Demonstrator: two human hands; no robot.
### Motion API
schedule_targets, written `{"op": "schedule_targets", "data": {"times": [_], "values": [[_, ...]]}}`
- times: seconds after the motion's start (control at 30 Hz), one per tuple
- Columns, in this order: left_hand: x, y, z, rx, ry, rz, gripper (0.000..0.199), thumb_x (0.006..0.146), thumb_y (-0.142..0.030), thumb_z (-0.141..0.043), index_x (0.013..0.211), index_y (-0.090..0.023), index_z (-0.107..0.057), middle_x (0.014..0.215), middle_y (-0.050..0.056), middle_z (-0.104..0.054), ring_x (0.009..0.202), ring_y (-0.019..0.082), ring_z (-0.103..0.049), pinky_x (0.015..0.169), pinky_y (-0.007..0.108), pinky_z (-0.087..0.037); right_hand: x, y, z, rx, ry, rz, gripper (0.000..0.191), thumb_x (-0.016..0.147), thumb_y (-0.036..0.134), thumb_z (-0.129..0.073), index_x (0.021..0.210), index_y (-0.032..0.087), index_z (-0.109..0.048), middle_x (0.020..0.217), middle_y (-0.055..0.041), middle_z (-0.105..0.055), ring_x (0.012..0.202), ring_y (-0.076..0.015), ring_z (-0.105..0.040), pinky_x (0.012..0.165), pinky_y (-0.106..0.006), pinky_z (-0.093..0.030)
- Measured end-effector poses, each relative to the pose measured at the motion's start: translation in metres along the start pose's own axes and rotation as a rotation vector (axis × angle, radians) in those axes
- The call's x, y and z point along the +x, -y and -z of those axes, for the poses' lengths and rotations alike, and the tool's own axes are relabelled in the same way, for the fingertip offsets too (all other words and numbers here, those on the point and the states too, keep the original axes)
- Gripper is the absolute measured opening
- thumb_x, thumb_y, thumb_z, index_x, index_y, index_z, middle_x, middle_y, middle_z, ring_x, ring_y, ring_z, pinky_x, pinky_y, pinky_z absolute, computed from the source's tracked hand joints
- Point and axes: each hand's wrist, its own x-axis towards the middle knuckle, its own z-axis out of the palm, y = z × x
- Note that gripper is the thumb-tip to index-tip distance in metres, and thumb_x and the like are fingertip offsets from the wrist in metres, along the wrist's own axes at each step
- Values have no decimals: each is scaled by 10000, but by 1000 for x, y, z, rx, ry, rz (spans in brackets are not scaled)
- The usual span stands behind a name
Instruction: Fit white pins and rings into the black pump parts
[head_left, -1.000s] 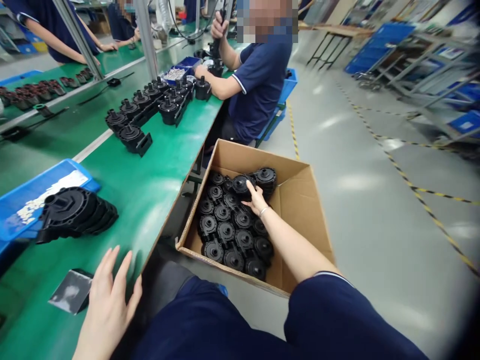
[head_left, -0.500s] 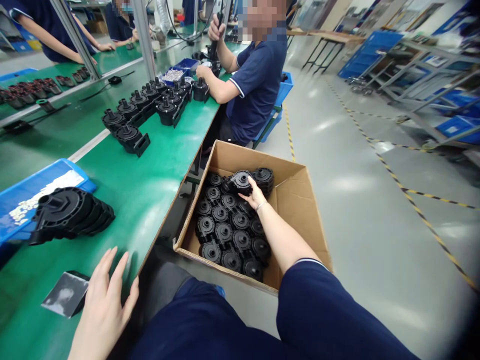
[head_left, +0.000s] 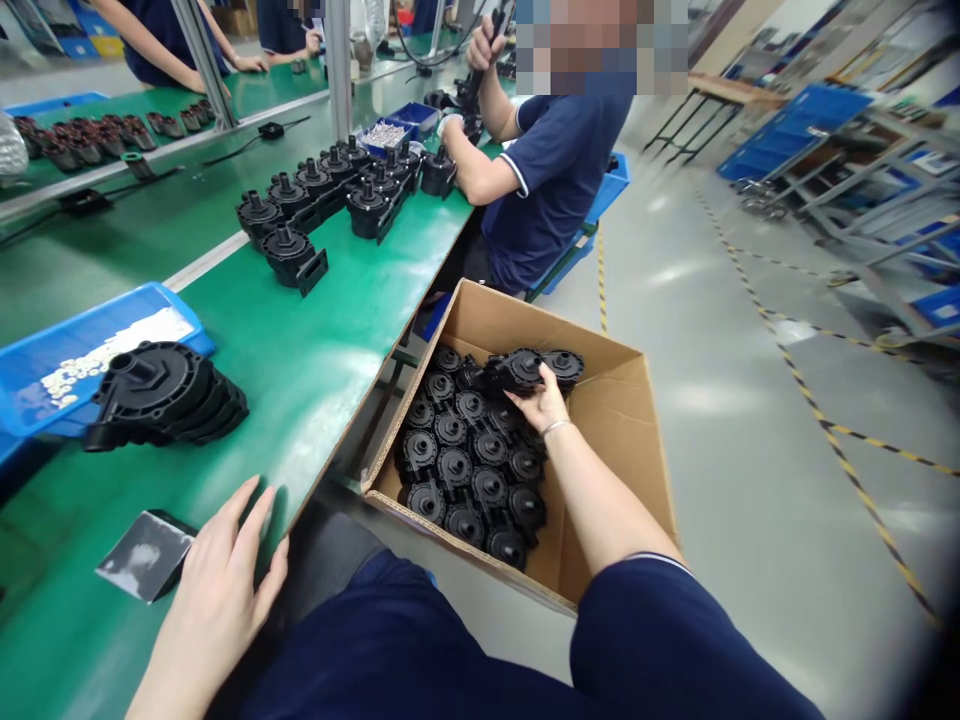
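My right hand [head_left: 541, 405] reaches down into an open cardboard box [head_left: 600, 450] on the floor and grips a black round plastic housing [head_left: 517, 369] at the top of the pile. The box holds several more of these black housings [head_left: 465, 465] packed in rows. My left hand [head_left: 225, 580] lies flat and open on the edge of the green workbench [head_left: 315, 350], holding nothing. Just left of it is a small dark square piece [head_left: 146, 555]. A stack of black housings [head_left: 161, 392] lies on its side on the bench further left.
A blue tray [head_left: 90, 345] with small white parts sits at the bench's left. Several assembled black units [head_left: 330, 195] stand in rows further along. A seated co-worker in a dark blue shirt [head_left: 555, 170] works beyond the box. The grey floor with yellow-black tape stretches right.
My right hand has closed around a housing at the far end of the box and lifted it slightly. The view has shifted a little; my left hand stays on the bench edge.
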Motion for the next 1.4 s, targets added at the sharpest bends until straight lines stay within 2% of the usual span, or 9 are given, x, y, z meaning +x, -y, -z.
{"op": "schedule_targets", "data": {"times": [0.23, 0.4, 0.5, 0.63, 0.87, 1.2, 1.4], "values": [[0, -1, 1, -4, 20, 8, 645, 900, -315, -580, 1481, -173, -338, 1430, 195, -475, 1208, 330, -561, 999, 491, -482, -13, 14, 9, 72, 82, 32, 363, 877, 563, -482, 1063, 280, -614, 1188, -44, -642, 1153, -235, -573, 943, -502, -520], [0, -1, 0, -6, 30, 15, 607, 903, -320, -574, 1452, -161, -372, 1420, 190, -484, 1198, 321, -564, 1006, 485, -476, -19, 23, 18, 96, 99, 2, 591, 822, 703, -418, 1178, 264, -592, 1292, -109, -583, 1185, -308, -550, 929, -631, -462], [0, -1, -1, -8, 31, 19, 602, 906, -324, -566, 1453, -167, -369, 1419, 184, -486, 1205, 318, -560, 1008, 481, -477, -25, 29, 22, 82, 106, 28, 658, 801, 741, -387, 1222, 272, -578, 1316, -113, -568, 1186, -328, -545, 916, -669, -438], [-1, -1, 0, -13, 31, 20, 598, 913, -332, -552, 1458, -174, -364, 1419, 176, -489, 1225, 314, -550, 1016, 479, -472, -36, 34, 20, 86, 135, 90, 636, 818, 708, -365, 1223, 276, -595, 1313, -101, -573, 1176, -331, -551, 906, -672, -442], [0, -1, 0, -6, 22, 3, 580, 918, -332, -548, 1446, -158, -382, 1410, 175, -500, 1249, 314, -533, 1028, 477, -461, -45, 40, 3, 152, 170, 191, 591, 846, 670, -371, 1219, 282, -618, 1337, -83, -558, 1202, -319, -542, 927, -627, -467], [-1, 0, 1, -1, 33, 2, 555, 925, -345, -536, 1420, -133, -406, 1405, 179, -505, 1274, 310, -517, 1042, 468, -454, -38, 55, -10, 204, 111, 228, 598, 847, 685, -374, 1210, 284, -627, 1352, -91, -538, 1212, -299, -543, 928, -606, -484], [-1, 1, -1, 10, 46, -1, 536, 926, -357, -528, 1395, -119, -430, 1400, 184, -507, 1278, 314, -514, 1041, 474, -456, -52, 50, -31, 218, 219, 176, 603, 859, 685, -349, 1205, 279, -632, 1348, -93, -548, 1232, -311, -527, 956, -622, -458]]}}
